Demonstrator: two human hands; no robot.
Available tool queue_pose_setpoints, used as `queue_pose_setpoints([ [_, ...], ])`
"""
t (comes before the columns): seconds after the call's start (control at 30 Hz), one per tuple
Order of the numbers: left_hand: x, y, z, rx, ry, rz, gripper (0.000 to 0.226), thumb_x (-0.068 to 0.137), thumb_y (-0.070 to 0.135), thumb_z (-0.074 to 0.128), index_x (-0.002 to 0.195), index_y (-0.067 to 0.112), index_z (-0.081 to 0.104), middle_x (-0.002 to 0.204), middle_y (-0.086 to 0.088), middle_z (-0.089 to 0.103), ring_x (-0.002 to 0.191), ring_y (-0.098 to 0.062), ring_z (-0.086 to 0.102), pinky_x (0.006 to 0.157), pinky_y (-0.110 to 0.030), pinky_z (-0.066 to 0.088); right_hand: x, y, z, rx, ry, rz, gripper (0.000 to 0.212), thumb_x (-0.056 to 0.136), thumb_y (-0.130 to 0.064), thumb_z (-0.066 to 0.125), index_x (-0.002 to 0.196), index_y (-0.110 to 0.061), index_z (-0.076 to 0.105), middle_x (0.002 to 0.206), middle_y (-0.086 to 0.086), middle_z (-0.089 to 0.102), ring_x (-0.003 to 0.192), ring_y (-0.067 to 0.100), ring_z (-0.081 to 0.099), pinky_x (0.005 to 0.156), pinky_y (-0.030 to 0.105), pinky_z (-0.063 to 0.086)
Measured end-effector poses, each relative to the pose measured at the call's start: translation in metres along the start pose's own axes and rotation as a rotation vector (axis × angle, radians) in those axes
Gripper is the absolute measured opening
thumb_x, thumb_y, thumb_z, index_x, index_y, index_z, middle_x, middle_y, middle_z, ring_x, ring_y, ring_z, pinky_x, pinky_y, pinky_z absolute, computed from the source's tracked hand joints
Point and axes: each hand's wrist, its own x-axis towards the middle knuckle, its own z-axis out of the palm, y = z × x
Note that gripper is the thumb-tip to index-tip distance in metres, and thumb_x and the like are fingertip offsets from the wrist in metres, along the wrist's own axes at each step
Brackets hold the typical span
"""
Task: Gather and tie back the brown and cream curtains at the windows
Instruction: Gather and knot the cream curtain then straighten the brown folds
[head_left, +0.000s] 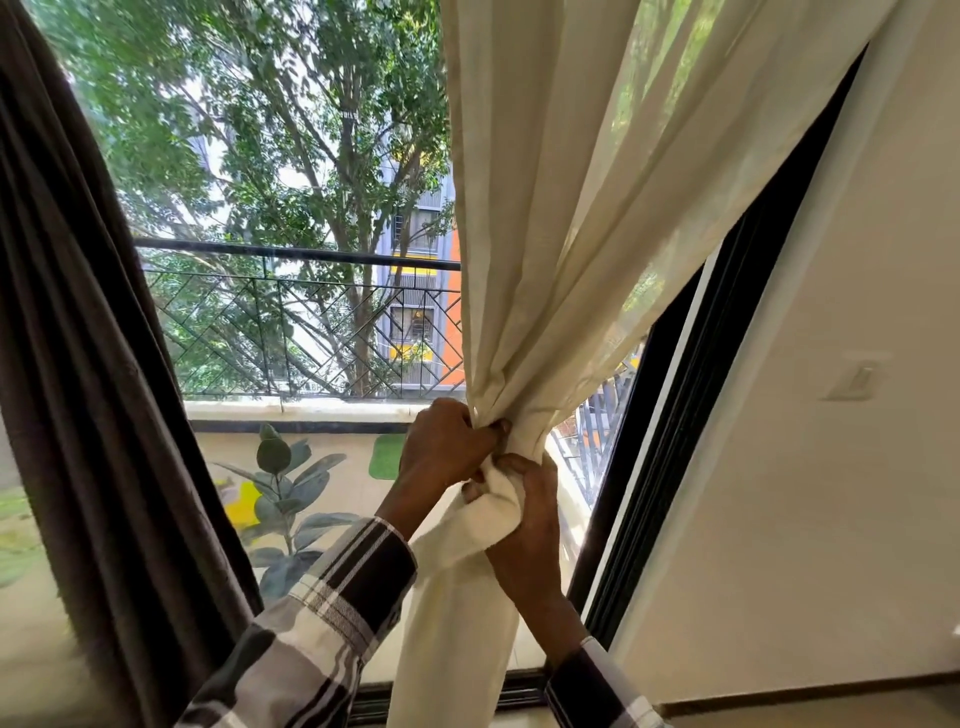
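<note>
Right of the open window pane (291, 218), the cream curtain (561, 197) is bunched into a narrow waist just above the pane's lower sill. Both hands hold it there: the left hand (447, 441) curls its fingers tight into the gathered folds, and the right hand (530, 514), touching it just below, clenches a twisted loop of the same cloth. Beneath them the fabric hangs loose to the dark frame (691, 415) at the pane's right edge. Left of the pane hangs the brown curtain (88, 338), well apart, leaving the glass between uncovered.
</note>
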Motion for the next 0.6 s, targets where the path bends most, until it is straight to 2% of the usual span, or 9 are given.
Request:
queue_pose_setpoints([
  [0.1, -0.001, 0.002, 0.001, 0.017, 0.01, 0.013, 0.052, 0.061, 0.058, 0.062, 0.087, 0.013, 0.07, 0.086, -0.007, 0.071, 0.078, -0.026, 0.068, 0.072, -0.042, 0.057, -0.001, 0.004, 0.002, 0.016, 0.045, 0.086, 0.045, 0.08, -0.054, 0.072, 0.113, -0.027, 0.058, 0.118, 0.003, 0.057, 0.109, 0.022, 0.06, 0.087, 0.046, 0.054],
  [0.2, -0.001, 0.002, 0.003, 0.018, -0.006, 0.02, 0.045, 0.069, 0.052, 0.066, 0.095, 0.015, 0.068, 0.092, -0.004, 0.07, 0.082, -0.024, 0.067, 0.075, -0.042, 0.057, 0.0, 0.001, 0.002, 0.019, 0.027, 0.174, 0.057, 0.074, -0.065, 0.073, 0.11, -0.023, 0.061, 0.117, 0.001, 0.056, 0.107, 0.023, 0.061, 0.085, 0.047, 0.054],
  [0.27, -0.001, 0.003, 0.003, 0.005, -0.006, 0.024, 0.039, 0.071, 0.048, 0.068, 0.095, 0.017, 0.066, 0.091, -0.005, 0.071, 0.08, -0.025, 0.068, 0.073, -0.042, 0.058, 0.002, -0.002, -0.003, 0.035, 0.012, 0.183, 0.051, 0.076, -0.064, 0.07, 0.106, -0.023, 0.064, 0.112, 0.004, 0.059, 0.103, 0.023, 0.062, 0.084, 0.045, 0.055],
  [0.37, -0.003, 0.004, 0.001, -0.071, -0.025, 0.002, 0.038, 0.074, 0.043, 0.068, 0.102, 0.02, 0.055, 0.086, -0.004, 0.069, 0.058, -0.023, 0.07, 0.062, -0.041, 0.06, 0.007, -0.004, -0.016, 0.103, -0.064, 0.196, 0.027, 0.084, -0.049, 0.063, 0.103, -0.03, 0.066, 0.107, 0.011, 0.064, 0.101, 0.023, 0.063, 0.083, 0.034, 0.052],
  [0.43, -0.003, 0.005, 0.0, -0.119, -0.076, -0.009, 0.039, 0.079, 0.036, 0.066, 0.109, 0.022, 0.046, 0.087, -0.005, 0.067, 0.049, -0.024, 0.068, 0.055, -0.04, 0.06, 0.011, -0.009, -0.025, 0.181, -0.125, 0.285, 0.022, 0.092, -0.037, 0.058, 0.107, -0.023, 0.065, 0.104, 0.008, 0.065, 0.101, 0.024, 0.061, 0.082, 0.025, 0.052],
  [0.5, -0.002, 0.006, 0.001, -0.138, -0.106, -0.004, 0.037, 0.08, 0.033, 0.063, 0.112, 0.024, 0.048, 0.088, -0.006, 0.067, 0.05, -0.025, 0.068, 0.051, -0.04, 0.059, 0.01, -0.011, -0.033, 0.313, -0.16, 0.414, 0.018, 0.102, -0.017, 0.048, 0.11, -0.009, 0.063, 0.098, 0.004, 0.064, 0.099, 0.023, 0.058, 0.077, 0.014, 0.051],
  [0.53, -0.002, 0.006, 0.001, -0.14, -0.114, -0.005, 0.031, 0.08, 0.032, 0.062, 0.108, 0.022, 0.052, 0.084, -0.006, 0.069, 0.05, -0.025, 0.068, 0.051, -0.04, 0.06, 0.008, -0.013, -0.035, 0.383, -0.165, 0.469, 0.025, 0.105, -0.015, 0.042, 0.117, -0.004, 0.061, 0.101, 0.0, 0.067, 0.101, 0.02, 0.06, 0.083, 0.016, 0.052],
  [0.6, -0.002, 0.008, 0.002, -0.173, -0.146, -0.028, 0.019, 0.082, 0.029, 0.06, 0.096, 0.017, 0.061, 0.068, -0.009, 0.071, 0.05, -0.027, 0.069, 0.055, -0.043, 0.06, 0.005, -0.012, -0.041, 0.557, -0.141, 0.551, 0.032, 0.105, -0.02, 0.039, 0.121, -0.012, 0.066, 0.11, -0.003, 0.073, 0.106, 0.014, 0.067, 0.099, 0.035, 0.05],
])
